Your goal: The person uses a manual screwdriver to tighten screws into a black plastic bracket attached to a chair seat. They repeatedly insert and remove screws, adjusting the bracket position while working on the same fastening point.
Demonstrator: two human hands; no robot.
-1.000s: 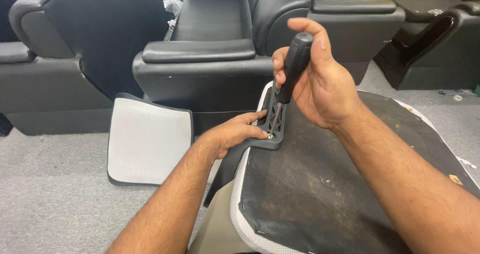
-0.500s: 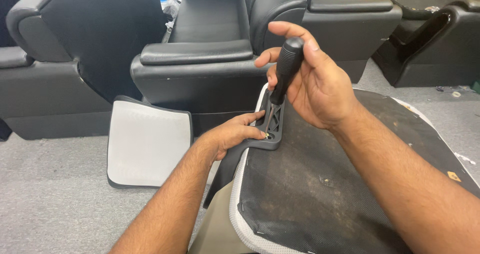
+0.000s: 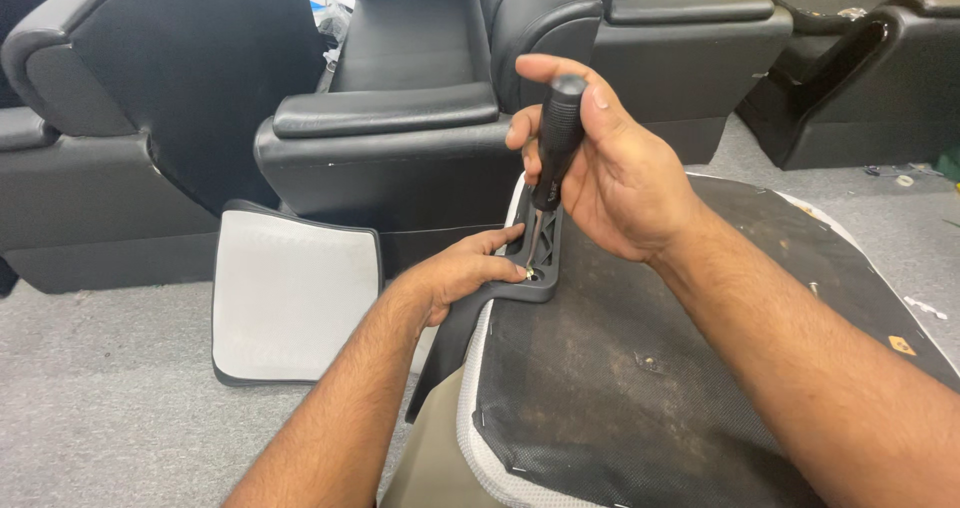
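**Bracket Screw Partway Home on Upturned Seat Base**

While the left hand [image 3: 470, 268] pressed a black plastic bracket [image 3: 540, 258] flat against the edge of the upturned seat base [image 3: 640, 368], the right hand [image 3: 610, 168] held a black-handled screwdriver [image 3: 556, 138] nearly upright over it. The right fingers were wrapped closed around the handle, thumb on top near the butt. The left fingers lay narrow and extended along the bracket's near side, steadying it rather than gripping anything.

The bracket sat at the far-left rim of the base, touching the dark mesh underside. The driver's shaft ran down into the bracket, and its tip met a small brassy screw [image 3: 529, 265] at a hole there. The screw head appeared to stand a little proud of the plastic, so, by my reading, the fastening was begun but not finished; whether it was going in or coming out could not be told. Other holes in the bracket were hidden by the hands, so how many fixings were left could not be judged.

A white panel with black trim [image 3: 295, 298] lay on the grey carpet [image 3: 100, 408] just left of the base, apart from both hands. Black leather chairs [image 3: 400, 128] stood behind.
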